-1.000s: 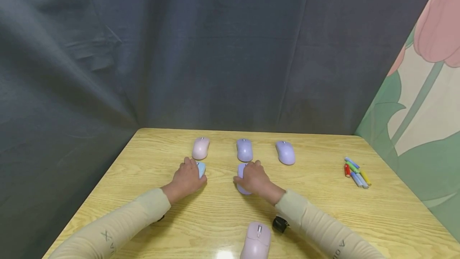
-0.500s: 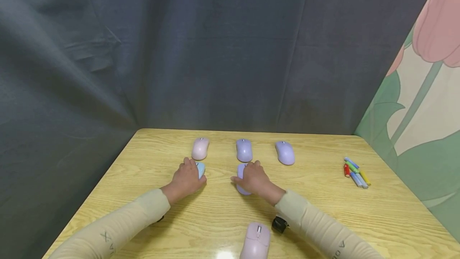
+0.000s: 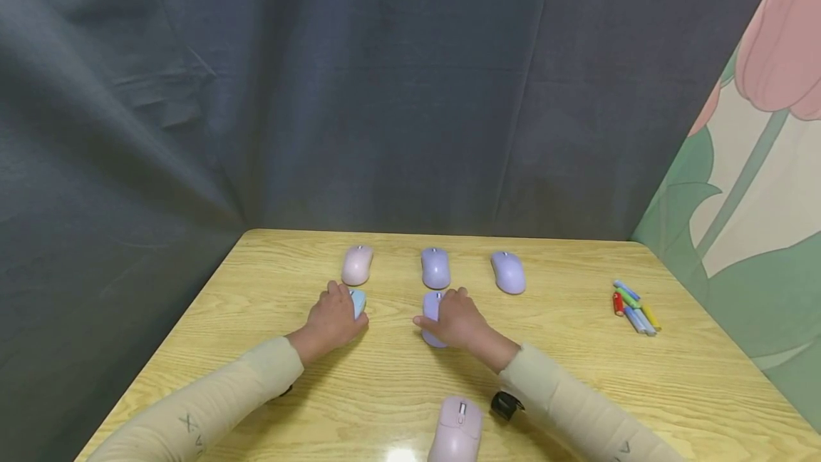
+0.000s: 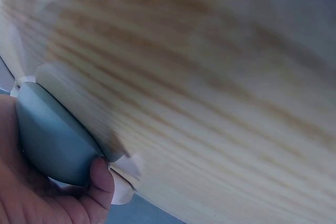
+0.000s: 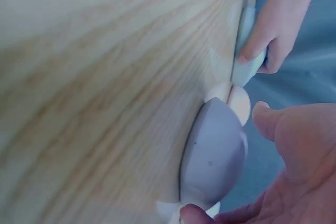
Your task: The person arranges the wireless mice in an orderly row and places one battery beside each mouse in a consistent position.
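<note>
My left hand (image 3: pixel 330 323) grips a light blue computer mouse (image 3: pixel 359 302) on the table, its palm hiding much of it. In the left wrist view the thumb curls against the side of that mouse (image 4: pixel 55 135). To the right, my right hand (image 3: pixel 463 319) is spread over a lavender computer mouse (image 3: pixel 431 309). The right wrist view shows its thumb (image 5: pixel 265 119) held away from the lavender mouse (image 5: pixel 215 150), with a fingertip (image 5: pixel 194 214) right at the mouse's lower edge.
Behind the hands stand a pale pink mouse (image 3: pixel 357 265) and two lavender mice (image 3: pixel 436 268). A larger pink mouse (image 3: pixel 457 430) is near the front edge. Several coloured batteries (image 3: pixel 635 309) lie at the right. A dark curtain (image 3: pixel 410 91) hangs behind the wooden table (image 3: pixel 256 284).
The right thumb has moved off the lavender mouse, and the right wrist and sleeve have shifted slightly right. The left hand and the light blue mouse look unchanged.
</note>
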Tool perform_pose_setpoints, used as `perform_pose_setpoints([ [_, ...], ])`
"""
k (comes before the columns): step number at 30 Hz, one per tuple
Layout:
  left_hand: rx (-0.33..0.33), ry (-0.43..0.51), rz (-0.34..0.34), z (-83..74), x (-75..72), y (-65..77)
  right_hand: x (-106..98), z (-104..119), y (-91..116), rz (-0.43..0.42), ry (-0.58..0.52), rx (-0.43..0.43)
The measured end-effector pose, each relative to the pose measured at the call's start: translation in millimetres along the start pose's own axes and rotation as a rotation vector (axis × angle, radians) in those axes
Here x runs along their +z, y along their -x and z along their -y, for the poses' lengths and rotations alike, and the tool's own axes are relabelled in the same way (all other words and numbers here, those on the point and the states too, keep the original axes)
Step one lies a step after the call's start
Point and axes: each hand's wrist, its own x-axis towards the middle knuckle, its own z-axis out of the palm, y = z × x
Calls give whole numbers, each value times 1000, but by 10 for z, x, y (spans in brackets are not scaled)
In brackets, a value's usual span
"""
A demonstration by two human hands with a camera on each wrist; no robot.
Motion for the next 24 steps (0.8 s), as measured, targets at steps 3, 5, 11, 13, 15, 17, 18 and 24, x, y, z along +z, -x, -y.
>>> perform_pose_setpoints([
  [3, -2, -4, -1, 2, 1, -2, -53, 3, 66, 6, 1, -4],
  [5, -1, -2, -2, 2, -3, 4, -90, 8, 113, 17, 8, -5],
  [11, 0, -3, -6, 4, -2, 5, -191, 9, 280, 26, 16, -18],
  [13, 2, -11, -8, 2, -3, 1, -225, 11, 349, 15, 6, -18],
  [15, 6, -20, -12, 1, -7, 2, -248, 14, 421, 5, -8, -23],
  [17, 9, -28, -12, -1, -9, 4, -271, 24, 504, 4, -29, -30],
  [18, 10, -27, -12, -2, -10, 6, -275, 30, 547, 4, -42, -38],
  [24, 10, -17, -6, -10, -23, 16, -265, 72, 826, 47, -78, -54],
])
